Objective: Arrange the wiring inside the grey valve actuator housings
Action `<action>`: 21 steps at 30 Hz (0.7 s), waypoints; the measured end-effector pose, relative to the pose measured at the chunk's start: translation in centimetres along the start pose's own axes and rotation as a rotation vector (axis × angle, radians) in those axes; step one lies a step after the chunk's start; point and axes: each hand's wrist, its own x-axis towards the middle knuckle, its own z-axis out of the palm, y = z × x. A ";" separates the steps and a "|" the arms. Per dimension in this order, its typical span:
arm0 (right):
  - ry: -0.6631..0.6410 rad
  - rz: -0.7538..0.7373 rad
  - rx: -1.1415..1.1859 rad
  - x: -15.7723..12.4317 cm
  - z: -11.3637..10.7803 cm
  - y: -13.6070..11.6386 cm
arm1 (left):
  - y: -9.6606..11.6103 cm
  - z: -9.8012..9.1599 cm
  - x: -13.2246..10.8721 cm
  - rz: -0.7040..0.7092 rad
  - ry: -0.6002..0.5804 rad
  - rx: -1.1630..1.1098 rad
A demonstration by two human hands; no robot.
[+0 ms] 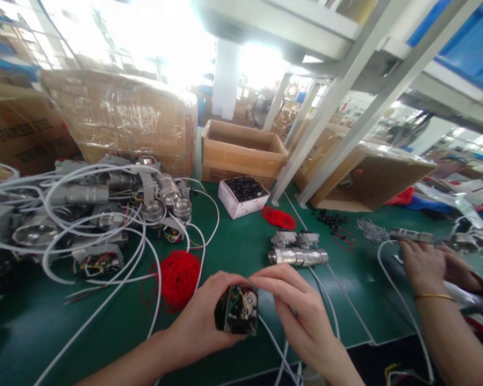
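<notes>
My left hand (203, 308) is wrapped round a small dark actuator housing (222, 313), whose open face shows wires and a round white part. The fingertips of my right hand (300, 311) are drawn together at the housing's upper right corner; whatever they pinch is too small to make out. White cable (271, 338) runs below the housing. Left of it lies a heap of red rings (180, 280). Just beyond my right hand, a steel valve body (298, 257) with grey brackets (284, 237) lies on the green table (233, 241).
Steel valves (116, 182) with tangled white cables crowd the left side. A small box of black parts (243, 195) stands before an open carton (245, 153). Shelf posts (330, 96) rise at right. A co-worker's hands (422, 262) hold a steel valve (411, 236) there.
</notes>
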 end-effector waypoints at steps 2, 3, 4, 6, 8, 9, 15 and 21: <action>0.131 0.172 0.059 -1.0 0.4 0.5 | 0.2 -0.1 0.0 0.001 -0.015 -0.010; 0.175 0.234 0.086 -1.4 0.8 0.7 | 0.2 -0.2 0.0 0.008 -0.020 -0.013; 0.199 0.279 0.113 -1.7 1.3 0.8 | 0.3 -0.3 0.0 0.014 -0.020 -0.017; 0.202 0.326 0.149 -2.0 2.2 0.9 | 0.4 -0.4 0.0 0.030 -0.028 -0.033; 0.178 0.330 0.153 -2.0 2.8 0.7 | 0.3 -0.5 0.0 0.060 -0.038 -0.055; 0.159 0.324 0.146 -2.0 2.9 0.5 | 0.3 -0.5 0.0 0.075 -0.039 -0.062; 0.095 0.270 0.118 -1.6 2.3 -0.4 | -0.1 -0.6 0.0 0.168 -0.034 -0.027; 0.057 0.323 0.119 -1.6 1.8 0.2 | -0.4 -0.5 -0.1 0.228 -0.015 -0.068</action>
